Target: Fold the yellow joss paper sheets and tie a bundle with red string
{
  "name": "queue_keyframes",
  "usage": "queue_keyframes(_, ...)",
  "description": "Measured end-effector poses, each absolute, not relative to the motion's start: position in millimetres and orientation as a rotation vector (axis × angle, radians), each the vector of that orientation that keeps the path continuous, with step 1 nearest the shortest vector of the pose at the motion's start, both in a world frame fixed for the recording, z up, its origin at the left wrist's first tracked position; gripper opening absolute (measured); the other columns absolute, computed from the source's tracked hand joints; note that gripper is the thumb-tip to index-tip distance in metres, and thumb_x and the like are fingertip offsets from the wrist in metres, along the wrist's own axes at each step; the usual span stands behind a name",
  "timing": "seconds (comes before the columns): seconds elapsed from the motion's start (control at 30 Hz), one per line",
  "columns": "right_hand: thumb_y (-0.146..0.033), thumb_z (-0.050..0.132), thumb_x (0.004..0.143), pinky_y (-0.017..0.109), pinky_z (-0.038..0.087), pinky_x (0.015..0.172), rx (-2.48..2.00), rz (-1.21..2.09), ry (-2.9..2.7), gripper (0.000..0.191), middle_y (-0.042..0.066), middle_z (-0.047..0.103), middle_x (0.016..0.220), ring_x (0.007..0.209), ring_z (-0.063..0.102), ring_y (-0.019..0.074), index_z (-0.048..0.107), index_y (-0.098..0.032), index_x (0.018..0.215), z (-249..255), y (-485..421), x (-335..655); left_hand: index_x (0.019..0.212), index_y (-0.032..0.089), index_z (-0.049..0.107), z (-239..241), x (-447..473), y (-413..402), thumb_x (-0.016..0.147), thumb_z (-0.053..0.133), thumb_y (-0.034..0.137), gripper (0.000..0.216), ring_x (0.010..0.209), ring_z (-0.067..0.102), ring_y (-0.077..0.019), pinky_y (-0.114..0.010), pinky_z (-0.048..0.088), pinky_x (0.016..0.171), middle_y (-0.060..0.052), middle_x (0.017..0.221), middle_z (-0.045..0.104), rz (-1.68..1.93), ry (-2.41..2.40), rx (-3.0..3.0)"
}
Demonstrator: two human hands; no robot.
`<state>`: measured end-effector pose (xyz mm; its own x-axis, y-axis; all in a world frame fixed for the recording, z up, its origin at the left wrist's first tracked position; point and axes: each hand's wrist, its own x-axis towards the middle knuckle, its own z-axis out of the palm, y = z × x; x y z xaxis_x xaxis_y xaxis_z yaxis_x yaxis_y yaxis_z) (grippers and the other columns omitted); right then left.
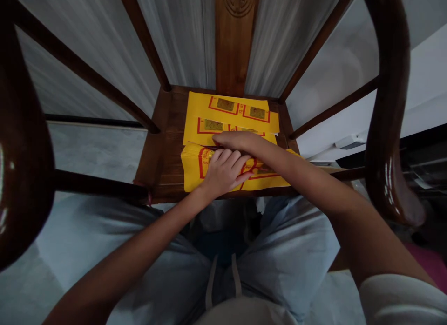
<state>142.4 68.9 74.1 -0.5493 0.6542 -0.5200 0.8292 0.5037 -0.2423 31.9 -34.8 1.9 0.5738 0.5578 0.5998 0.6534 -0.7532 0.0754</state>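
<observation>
A thick stack of yellow joss paper (193, 169) with red print lies across the front of a wooden chair seat. Its middle is pinched in, and its ends fan up at both sides. My left hand (225, 169) presses over that middle, fingers closed around it and thumb pointing right. Just beyond, my right hand (232, 139) reaches across from the right with its fingers curled down at the stack's far edge. What those fingers hold is hidden. Behind them lie loose yellow sheets (195, 111) with red frames and gold-coloured patches, overlapping one another.
The dark wooden chair seat (164, 152) has a carved back panel (232, 50) and thin spindles behind it. Curved glossy armrests stand at the left (28, 143) and right (393, 106). My knees are on either side of the seat's front edge.
</observation>
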Motion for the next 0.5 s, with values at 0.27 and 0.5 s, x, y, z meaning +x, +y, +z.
queue_keyframes(0.27,-0.013,0.067,0.085,0.029,0.038,0.06,1.335,-0.491,2.237,0.021,0.012,0.076,0.09,0.068,0.061,0.0185,0.077,-0.009,0.103,94,68,188,0.124,0.016,0.07,6,23,-15,0.101,0.061,0.056,0.047,0.096,0.06,-0.0313,-0.044,0.04,0.085,-0.011,0.098,0.071,-0.866,-1.168,-2.816)
queue_keyframes(0.5,-0.021,0.06,0.092,0.026,0.039,0.068,1.462,-1.063,2.66,0.018,0.0,0.067,0.073,0.07,0.058,0.0142,0.073,-0.014,0.082,58,64,225,0.119,0.014,0.072,11,9,1,0.089,0.075,0.062,0.057,0.105,0.064,-0.0356,-0.046,0.043,0.093,-0.015,0.108,0.074,-0.72,-1.453,-2.901)
